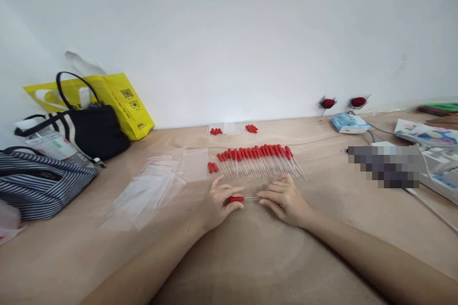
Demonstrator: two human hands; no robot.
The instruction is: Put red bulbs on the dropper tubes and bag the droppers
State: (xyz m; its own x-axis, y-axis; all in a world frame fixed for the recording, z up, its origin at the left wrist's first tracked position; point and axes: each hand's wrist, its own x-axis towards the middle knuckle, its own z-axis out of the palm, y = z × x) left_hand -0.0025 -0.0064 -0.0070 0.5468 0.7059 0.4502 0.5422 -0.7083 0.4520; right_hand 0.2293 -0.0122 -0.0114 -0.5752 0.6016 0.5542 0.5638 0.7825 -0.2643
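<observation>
Between my two hands lies a dropper with a red rubber bulb and a thin clear tube. My left hand pinches the bulb between thumb and fingers. The tube's other end is held by the thumb and fingertips of my right hand, which hide its tip. Just beyond my hands a row of droppers lies side by side, red bulbs pointing away from me. Two loose red bulbs sit at the row's left end.
Clear zip bags overlap on the left. By the wall are small bags with red bulbs. A striped pouch, black bag and yellow bag stand far left. A tissue pack and a power strip are right.
</observation>
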